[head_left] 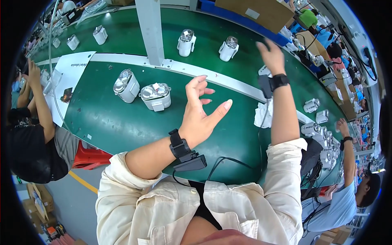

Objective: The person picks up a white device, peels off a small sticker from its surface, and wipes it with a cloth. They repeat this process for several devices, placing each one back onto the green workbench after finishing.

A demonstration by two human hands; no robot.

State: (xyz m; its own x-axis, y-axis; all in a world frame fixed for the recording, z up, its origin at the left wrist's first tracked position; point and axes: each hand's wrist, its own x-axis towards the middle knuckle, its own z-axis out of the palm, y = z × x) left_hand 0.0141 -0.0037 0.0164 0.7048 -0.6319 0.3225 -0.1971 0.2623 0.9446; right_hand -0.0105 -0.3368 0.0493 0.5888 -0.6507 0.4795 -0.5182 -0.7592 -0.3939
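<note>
My left hand (199, 116) is held over the green bench, empty, its fingers loosely curved and the thumb apart. To its left stand two white devices with clear, shiny tops: one upright device (126, 85) and a wider one (155, 96). Further out, my right hand (272, 58) reaches over the far side of the metal rail, slightly blurred, with thumb and fingers spread and nothing visible between them. Just below it, partly hidden by the wrist, is another white device (264, 70). Each wrist wears a black strap with a small module and cable.
A white metal rail (188, 69) with a post (149, 32) crosses the bench. Beyond it stand white devices (186, 43) (229, 49). A crumpled white tissue (263, 115) lies near my right forearm. A black cable (228, 158) trails nearby. People sit at both sides.
</note>
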